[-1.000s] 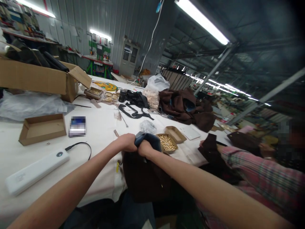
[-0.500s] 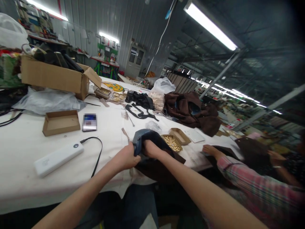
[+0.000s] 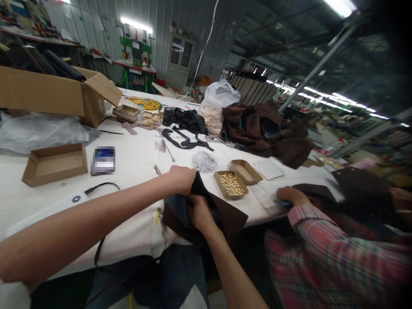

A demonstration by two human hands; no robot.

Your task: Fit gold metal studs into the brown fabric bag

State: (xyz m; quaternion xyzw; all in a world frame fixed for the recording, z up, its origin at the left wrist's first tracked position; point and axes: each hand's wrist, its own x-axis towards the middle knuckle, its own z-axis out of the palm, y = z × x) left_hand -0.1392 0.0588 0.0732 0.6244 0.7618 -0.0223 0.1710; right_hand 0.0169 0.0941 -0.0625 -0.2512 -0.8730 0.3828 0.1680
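A dark brown fabric piece with a blue-grey lining (image 3: 225, 216) hangs over the near edge of the white table (image 3: 135, 161). My left hand (image 3: 182, 179) is closed on its upper edge. My right hand (image 3: 198, 212) grips the fabric just below and to the right, fingers curled into the lining. A small cardboard box of gold beads (image 3: 231, 183) sits just right of my hands, with an empty box lid (image 3: 246, 171) beside it.
A person in a plaid sleeve (image 3: 337, 253) works at my right, one hand (image 3: 289, 195) on brown fabric. A white power bank (image 3: 45, 212) with a black cable, an empty cardboard tray (image 3: 54, 163), a large carton (image 3: 58, 96), black straps (image 3: 185, 137) and a brown fabric pile (image 3: 267, 133) lie on the table.
My right hand has dropped lower on the fabric while my left stays at its top edge. The view has tilted down and shifted.
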